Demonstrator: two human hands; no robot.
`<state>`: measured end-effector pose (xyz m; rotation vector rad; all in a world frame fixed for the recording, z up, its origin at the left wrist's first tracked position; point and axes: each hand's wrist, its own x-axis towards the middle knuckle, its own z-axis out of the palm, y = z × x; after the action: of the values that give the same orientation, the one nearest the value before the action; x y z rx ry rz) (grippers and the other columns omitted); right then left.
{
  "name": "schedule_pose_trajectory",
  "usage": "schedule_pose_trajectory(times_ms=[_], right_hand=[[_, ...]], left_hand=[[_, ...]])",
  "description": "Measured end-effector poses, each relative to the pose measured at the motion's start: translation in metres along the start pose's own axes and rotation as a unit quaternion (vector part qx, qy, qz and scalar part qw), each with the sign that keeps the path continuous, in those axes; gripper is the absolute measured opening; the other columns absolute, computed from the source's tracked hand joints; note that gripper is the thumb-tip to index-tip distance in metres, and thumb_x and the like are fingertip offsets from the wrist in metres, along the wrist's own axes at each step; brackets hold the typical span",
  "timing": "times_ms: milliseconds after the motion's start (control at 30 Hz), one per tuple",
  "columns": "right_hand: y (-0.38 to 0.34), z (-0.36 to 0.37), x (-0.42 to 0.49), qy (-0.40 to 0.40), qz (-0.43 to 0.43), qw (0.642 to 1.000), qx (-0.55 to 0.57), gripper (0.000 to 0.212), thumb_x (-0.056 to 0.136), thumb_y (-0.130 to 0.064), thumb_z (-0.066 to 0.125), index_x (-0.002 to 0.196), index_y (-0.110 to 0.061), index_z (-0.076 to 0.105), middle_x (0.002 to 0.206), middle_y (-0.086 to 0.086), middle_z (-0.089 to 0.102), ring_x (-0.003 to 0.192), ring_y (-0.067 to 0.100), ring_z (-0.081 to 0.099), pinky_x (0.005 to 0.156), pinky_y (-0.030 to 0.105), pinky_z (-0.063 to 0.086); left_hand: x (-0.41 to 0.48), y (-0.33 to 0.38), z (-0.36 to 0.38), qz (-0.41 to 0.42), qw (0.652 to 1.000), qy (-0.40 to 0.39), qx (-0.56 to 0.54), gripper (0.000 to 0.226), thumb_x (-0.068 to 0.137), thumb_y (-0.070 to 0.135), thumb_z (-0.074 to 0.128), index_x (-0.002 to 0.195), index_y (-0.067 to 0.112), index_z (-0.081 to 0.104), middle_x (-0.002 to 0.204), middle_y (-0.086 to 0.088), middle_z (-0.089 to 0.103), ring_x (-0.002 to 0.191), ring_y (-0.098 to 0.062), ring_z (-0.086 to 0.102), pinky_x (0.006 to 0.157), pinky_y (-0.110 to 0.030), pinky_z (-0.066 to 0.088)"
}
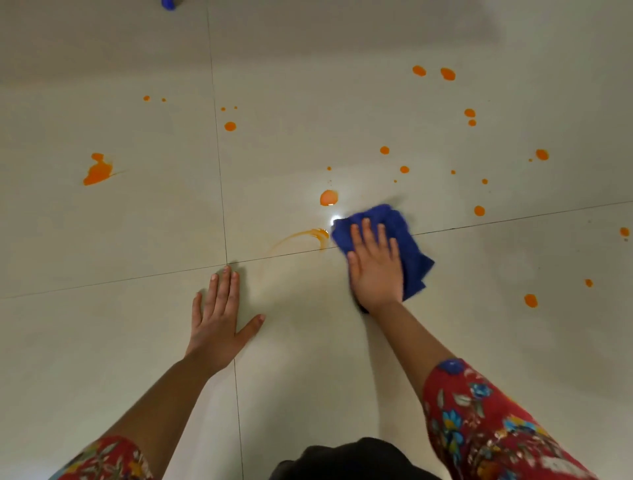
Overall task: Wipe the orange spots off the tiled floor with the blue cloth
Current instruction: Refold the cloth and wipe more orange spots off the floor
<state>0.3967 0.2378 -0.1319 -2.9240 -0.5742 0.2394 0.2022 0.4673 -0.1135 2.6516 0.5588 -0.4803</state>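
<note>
My right hand (375, 265) lies flat on the crumpled blue cloth (409, 240), pressing it onto the pale tiled floor (308, 342) over a grout line. A curved orange smear (301, 238) trails off just left of the cloth. A round orange spot (329, 197) sits just beyond the cloth's far left corner. Several more orange spots dot the floor to the right and far side, and a large orange splash (98, 171) lies at the far left. My left hand (219, 322) rests flat on the floor with fingers spread, holding nothing.
Grout lines cross near my left fingertips (227, 264). A small blue object (168, 4) shows at the top edge. A dark piece of clothing (352, 459) fills the bottom middle. Bright glare (336, 216) reflects by the cloth.
</note>
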Motion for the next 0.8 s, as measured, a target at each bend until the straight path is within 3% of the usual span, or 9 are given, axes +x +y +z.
schedule_pose_trajectory(times_ms=[133,200,267,367,500,600,667,733,800], right_hand=[[-0.002,0.01,-0.078,-0.046,-0.196,0.98,0.003,0.054,0.101,-0.039,0.028,0.153,-0.026,0.023,0.161,-0.005,0.019,0.149,0.02,0.017,0.119,0.04,0.013],[0.031,0.006,-0.088,-0.032,-0.18,0.983,0.002,0.054,0.101,-0.041,0.028,0.153,-0.03,0.02,0.161,-0.007,0.018,0.149,0.019,0.016,0.119,0.041,0.012],[0.047,0.001,-0.062,-0.019,-0.092,0.996,-0.002,0.054,0.1,-0.042,0.023,0.153,-0.031,0.018,0.161,-0.007,0.016,0.149,0.02,0.014,0.12,0.04,0.008],[0.014,-0.004,-0.004,0.0,-0.02,1.0,-0.008,0.059,0.098,-0.043,0.014,0.154,-0.026,0.02,0.162,-0.005,0.014,0.149,0.022,0.012,0.118,0.041,0.003],[-0.05,0.011,0.009,0.007,-0.1,0.995,-0.008,0.055,0.097,-0.041,0.025,0.149,-0.024,0.035,0.158,-0.002,0.03,0.145,0.026,0.028,0.116,0.044,0.014],[-0.043,0.017,-0.04,-0.037,-0.237,0.97,-0.034,0.055,0.1,-0.043,0.026,0.153,-0.028,0.024,0.161,-0.006,0.02,0.148,0.024,0.02,0.118,0.045,0.013],[-0.011,0.015,-0.064,-0.038,-0.273,0.961,-0.036,0.055,0.1,-0.045,0.027,0.154,-0.032,0.02,0.162,-0.009,0.014,0.149,0.021,0.017,0.118,0.046,0.013],[0.02,0.01,-0.06,-0.013,-0.223,0.974,-0.033,0.055,0.099,-0.045,0.028,0.153,-0.034,0.021,0.161,-0.011,0.016,0.148,0.022,0.019,0.118,0.047,0.014],[0.036,0.003,-0.031,0.002,-0.103,0.994,-0.028,0.055,0.098,-0.045,0.023,0.152,-0.033,0.022,0.16,-0.009,0.018,0.148,0.024,0.02,0.117,0.048,0.016]], left_hand=[[0.0,-0.001,0.001,0.002,1.0,0.005,0.005,0.092,0.08,0.076,0.011,0.146,0.025,-0.027,0.153,0.013,-0.035,0.14,-0.007,-0.033,0.119,-0.041,-0.013],[0.001,-0.001,0.001,0.0,1.0,0.003,0.002,0.092,0.08,0.076,0.012,0.147,0.025,-0.026,0.153,0.013,-0.034,0.14,-0.006,-0.033,0.118,-0.041,-0.013],[0.001,-0.001,0.001,0.002,1.0,0.006,0.001,0.092,0.08,0.076,0.012,0.147,0.027,-0.026,0.153,0.014,-0.034,0.14,-0.006,-0.033,0.118,-0.04,-0.013],[0.001,-0.001,0.0,0.002,1.0,0.001,0.0,0.092,0.078,0.077,0.011,0.146,0.027,-0.027,0.152,0.014,-0.035,0.139,-0.005,-0.034,0.118,-0.039,-0.015],[0.003,-0.002,-0.001,0.005,1.0,0.006,0.002,0.093,0.078,0.078,0.012,0.146,0.028,-0.028,0.152,0.014,-0.035,0.139,-0.005,-0.034,0.118,-0.039,-0.013],[0.002,-0.002,0.0,0.001,1.0,0.004,-0.001,0.092,0.078,0.078,0.013,0.145,0.031,-0.029,0.151,0.017,-0.037,0.138,-0.004,-0.034,0.118,-0.039,-0.013],[0.002,-0.002,0.001,0.0,1.0,0.006,0.003,0.092,0.078,0.078,0.012,0.145,0.03,-0.029,0.151,0.016,-0.037,0.138,-0.004,-0.034,0.118,-0.038,-0.014],[0.002,-0.001,0.002,-0.005,1.0,0.004,0.005,0.093,0.077,0.078,0.011,0.145,0.028,-0.028,0.152,0.015,-0.036,0.138,-0.004,-0.035,0.118,-0.038,-0.015],[0.002,0.0,0.002,-0.01,1.0,0.001,0.006,0.095,0.075,0.079,0.009,0.145,0.027,-0.029,0.151,0.014,-0.036,0.138,-0.005,-0.036,0.117,-0.037,-0.016]])
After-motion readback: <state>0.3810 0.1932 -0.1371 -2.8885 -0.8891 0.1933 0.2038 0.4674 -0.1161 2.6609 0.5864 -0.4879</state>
